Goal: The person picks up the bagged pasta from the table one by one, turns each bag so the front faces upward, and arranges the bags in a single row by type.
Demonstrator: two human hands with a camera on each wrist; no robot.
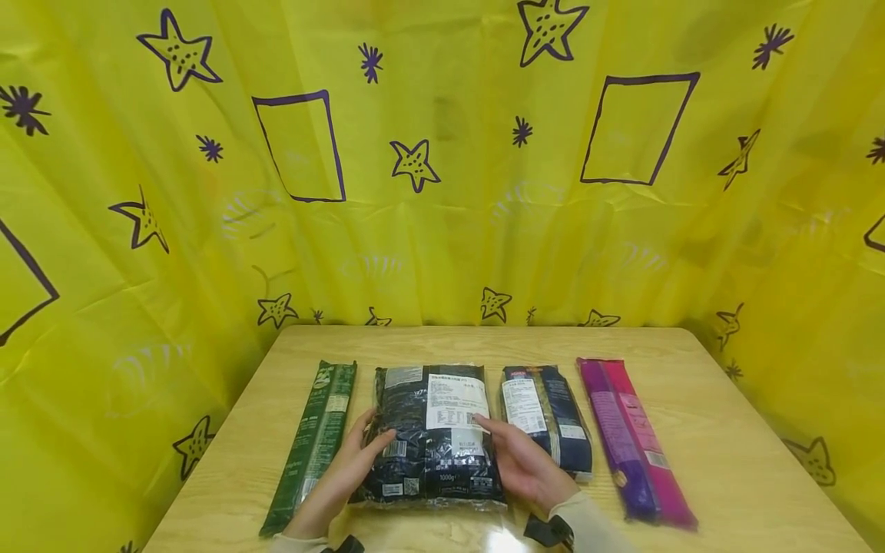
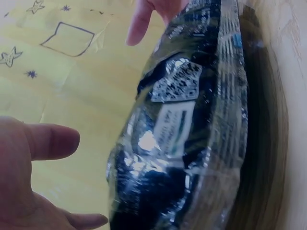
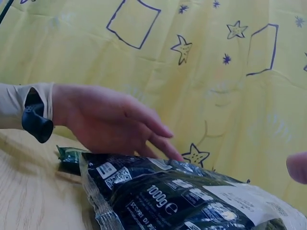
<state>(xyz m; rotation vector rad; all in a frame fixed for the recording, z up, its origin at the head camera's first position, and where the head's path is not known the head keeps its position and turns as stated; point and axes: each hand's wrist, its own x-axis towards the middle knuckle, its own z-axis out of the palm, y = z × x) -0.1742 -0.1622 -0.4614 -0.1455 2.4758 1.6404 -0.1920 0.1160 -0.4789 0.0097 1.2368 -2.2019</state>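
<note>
A large dark plastic bag with white labels and "1000g" printed on it lies in the middle of the table. My left hand is at its left side, thumb extended over the edge. At its right side is my right hand, fingers reaching toward the white label. In the left wrist view, the left thumb stands apart from the bag, with clear sealed film along its edge. The right wrist view shows the left hand with loosely straight fingers beside the bag; their contact is partly hidden.
A long green packet lies on the left. Right of the large bag are a smaller dark packet and a long pink and purple packet. The wooden table meets a yellow curtain with drawn stars.
</note>
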